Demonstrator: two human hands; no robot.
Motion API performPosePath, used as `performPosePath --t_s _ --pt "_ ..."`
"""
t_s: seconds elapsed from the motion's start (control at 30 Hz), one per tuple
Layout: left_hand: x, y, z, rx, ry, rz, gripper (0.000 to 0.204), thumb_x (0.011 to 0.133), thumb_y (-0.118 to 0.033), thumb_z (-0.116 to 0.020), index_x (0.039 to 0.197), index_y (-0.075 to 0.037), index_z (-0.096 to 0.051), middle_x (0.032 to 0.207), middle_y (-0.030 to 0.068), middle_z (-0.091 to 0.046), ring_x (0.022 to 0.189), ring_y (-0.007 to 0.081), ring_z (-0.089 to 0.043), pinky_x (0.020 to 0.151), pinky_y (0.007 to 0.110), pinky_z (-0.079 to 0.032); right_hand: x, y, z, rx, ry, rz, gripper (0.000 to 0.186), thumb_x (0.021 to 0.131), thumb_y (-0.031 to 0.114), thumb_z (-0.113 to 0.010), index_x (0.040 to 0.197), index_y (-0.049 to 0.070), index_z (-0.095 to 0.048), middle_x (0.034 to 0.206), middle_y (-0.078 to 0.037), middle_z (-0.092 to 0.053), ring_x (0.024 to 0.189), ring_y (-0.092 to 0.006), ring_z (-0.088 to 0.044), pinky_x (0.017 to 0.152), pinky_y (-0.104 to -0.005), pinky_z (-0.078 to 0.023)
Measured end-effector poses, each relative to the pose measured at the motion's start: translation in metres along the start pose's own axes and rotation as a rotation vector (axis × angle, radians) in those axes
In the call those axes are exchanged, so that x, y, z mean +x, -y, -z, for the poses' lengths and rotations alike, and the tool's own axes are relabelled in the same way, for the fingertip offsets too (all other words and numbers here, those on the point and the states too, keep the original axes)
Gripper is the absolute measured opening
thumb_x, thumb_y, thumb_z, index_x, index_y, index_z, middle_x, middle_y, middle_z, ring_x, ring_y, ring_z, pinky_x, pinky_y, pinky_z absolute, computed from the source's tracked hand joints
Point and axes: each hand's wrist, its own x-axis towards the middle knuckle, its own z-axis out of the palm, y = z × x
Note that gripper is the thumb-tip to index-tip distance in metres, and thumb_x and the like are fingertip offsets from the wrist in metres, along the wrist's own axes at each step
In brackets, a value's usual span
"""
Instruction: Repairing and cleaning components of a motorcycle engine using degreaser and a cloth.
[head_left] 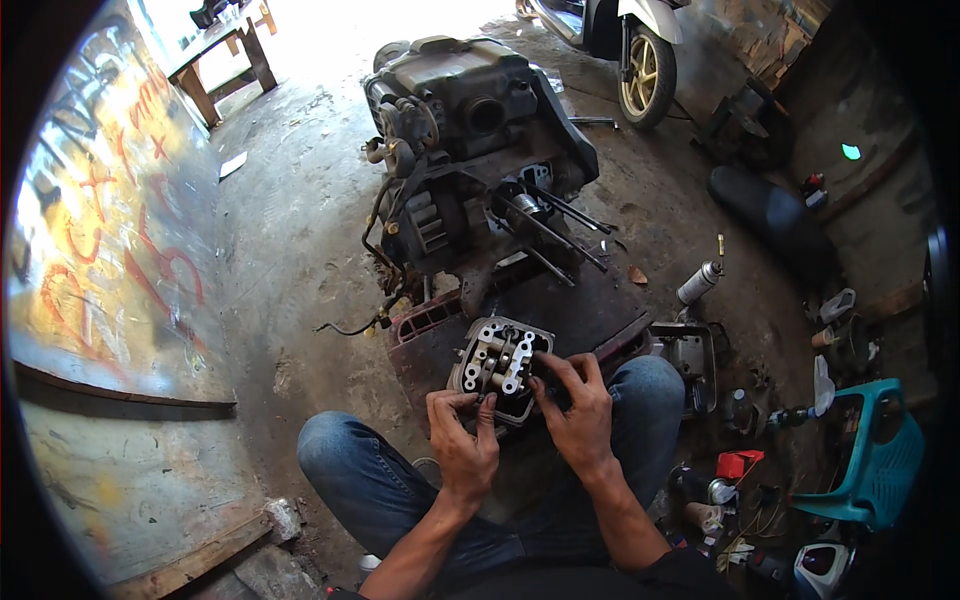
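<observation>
A silver engine cylinder head (500, 362) with its rocker parts facing up is between my hands, over a dark crate (425, 365). My left hand (466, 445) grips its near left edge, thumb and forefinger bent against the metal. My right hand (580, 415) closes on its right side with thumb and fingertips. Just beyond stands a dirty scooter engine (450, 130). Its piston (526, 206) is exposed among long studs (550, 228) that point toward me.
A spray can (700, 283) stands right of the crate, near a metal cover (685, 365). Farther right are a black scooter seat (770, 220) and a teal plastic chair (865, 460). A scooter wheel (647, 75) is at the back; a painted wall panel (120, 220) stands left.
</observation>
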Motion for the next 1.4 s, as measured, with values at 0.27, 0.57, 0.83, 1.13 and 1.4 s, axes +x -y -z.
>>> performPosePath --t_s 0.27,0.57,0.83,1.13,1.4 --pt "0.000 0.003 0.000 -0.004 0.007 -0.012 0.026 0.100 -0.014 -0.075 0.104 0.003 -0.056 0.103 0.0173 -0.055 0.096 0.0306 -0.058 0.089 0.041 -0.047 -0.002 -0.010 -0.003 0.067 0.046 0.015 0.029 0.091 0.017 -0.082 0.118 0.009 -0.076 0.100 -0.013 -0.066 0.087 -0.0310 -0.071 0.075 -0.0421 -0.057" --pt "0.000 0.003 -0.002 -0.001 0.014 0.002 0.026 0.099 -0.014 -0.075 0.104 0.003 -0.056 0.103 0.0175 -0.055 0.096 0.0317 -0.058 0.089 0.042 -0.046 -0.002 -0.012 -0.003 0.079 0.035 0.023 0.031 0.091 0.017 -0.083 0.120 0.007 -0.076 0.101 -0.013 -0.066 0.088 -0.0317 -0.071 0.077 -0.0422 -0.058" --pt "0.000 0.003 -0.001 0.006 0.009 -0.012 0.025 0.100 -0.014 -0.075 0.104 0.003 -0.056 0.103 0.0175 -0.055 0.096 0.0320 -0.058 0.088 0.042 -0.047 -0.003 -0.008 -0.003 0.099 0.032 0.000 0.033 0.089 0.011 -0.084 0.121 0.006 -0.076 0.101 -0.011 -0.066 0.091 -0.0265 -0.069 0.080 -0.0382 -0.056" --pt "-0.001 0.004 -0.002 -0.004 0.008 -0.006 0.026 0.099 -0.013 -0.075 0.104 0.003 -0.055 0.102 0.0174 -0.055 0.095 0.0324 -0.058 0.088 0.042 -0.047 -0.007 -0.001 0.000 0.198 0.021 0.063 0.023 0.086 0.009 -0.087 0.108 0.007 -0.081 0.094 -0.008 -0.066 0.083 -0.0212 -0.069 0.073 -0.0354 -0.056" --pt "0.000 0.006 -0.003 -0.003 0.003 -0.031 0.026 0.099 -0.013 -0.075 0.103 0.003 -0.056 0.102 0.0178 -0.056 0.095 0.0332 -0.059 0.088 0.043 -0.047 -0.008 -0.003 -0.004 0.250 -0.006 0.025 0.018 0.085 0.009 -0.088 0.101 0.004 -0.081 0.092 -0.008 -0.068 0.082 -0.0204 -0.068 0.072 -0.0343 -0.055"
